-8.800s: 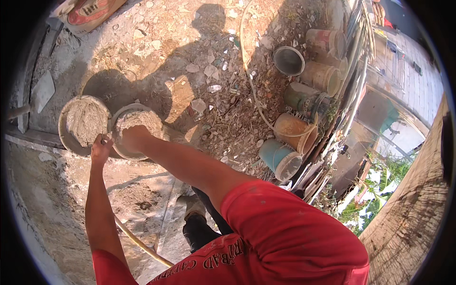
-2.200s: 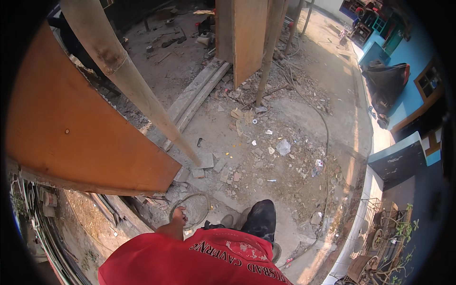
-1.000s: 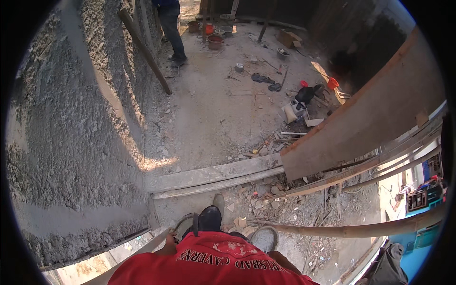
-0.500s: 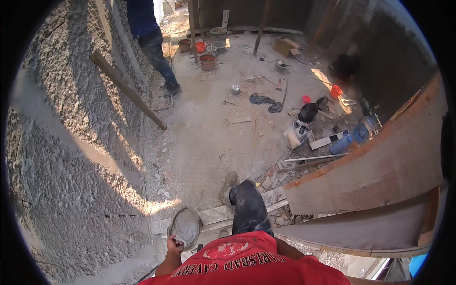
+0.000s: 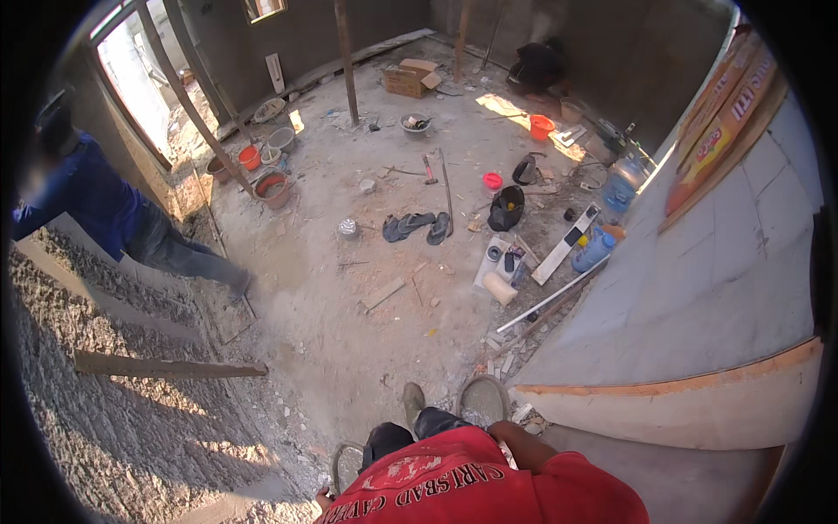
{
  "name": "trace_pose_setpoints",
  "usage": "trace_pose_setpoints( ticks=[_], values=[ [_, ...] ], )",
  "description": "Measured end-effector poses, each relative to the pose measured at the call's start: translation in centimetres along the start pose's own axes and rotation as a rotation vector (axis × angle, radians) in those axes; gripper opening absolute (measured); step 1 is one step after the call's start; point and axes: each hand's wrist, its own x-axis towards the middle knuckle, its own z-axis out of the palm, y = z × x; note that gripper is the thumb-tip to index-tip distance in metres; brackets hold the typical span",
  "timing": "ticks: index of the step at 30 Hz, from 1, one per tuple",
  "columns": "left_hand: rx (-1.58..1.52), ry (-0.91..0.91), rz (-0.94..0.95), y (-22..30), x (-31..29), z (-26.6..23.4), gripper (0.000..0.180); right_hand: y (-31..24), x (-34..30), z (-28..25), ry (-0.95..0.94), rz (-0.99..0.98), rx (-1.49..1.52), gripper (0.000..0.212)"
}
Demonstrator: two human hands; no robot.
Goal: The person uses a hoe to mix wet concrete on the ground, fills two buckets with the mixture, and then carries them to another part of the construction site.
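Observation:
At the lower left edge of my red shirt, part of my left hand shows, closed at the rim of a grey bucket. The bucket is partly hidden by my body. A second grey bucket with a pale grey inside is in front of my right side, beside my leg. My right forearm bends in beside it, but my right hand is hidden. My boot is on the dusty floor between the two buckets.
A wooden post leans from the rough wall at left. Beyond it a person in blue stands; another person crouches far back. Flip-flops, a hammer, a white pipe and water bottles lie ahead. Boards flank my right.
My view has turned right and moved forward off the plank threshold. The second bucket has come into view on my right. The person in blue now shows further left, leaning toward the wall.

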Motion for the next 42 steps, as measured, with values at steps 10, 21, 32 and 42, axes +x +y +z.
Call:
trace_pose_setpoints(
  ticks=[10,21,32,42],
  values=[
    [-0.024,-0.079,-0.041,10.3,2.0,20.6,0.024,-0.2,-1.0,-24.9,0.32,0.026,0.12,0.038],
    [0.128,-0.038,0.145,19.2,4.0,53.9,0.027,1.6,3.1,-44.6,0.281,-0.03,0.264,0.041],
    [0.055,-0.098,0.037,29.1,3.0,85.7,0.02,7.6,4.4,-68.6,0.356,0.165,0.546,0.046],
    [0.185,-0.059,0.077,32.5,-0.1,114.1,0.017,16.9,11.8,-83.2,0.269,0.213,0.617,0.05]
  ],
)
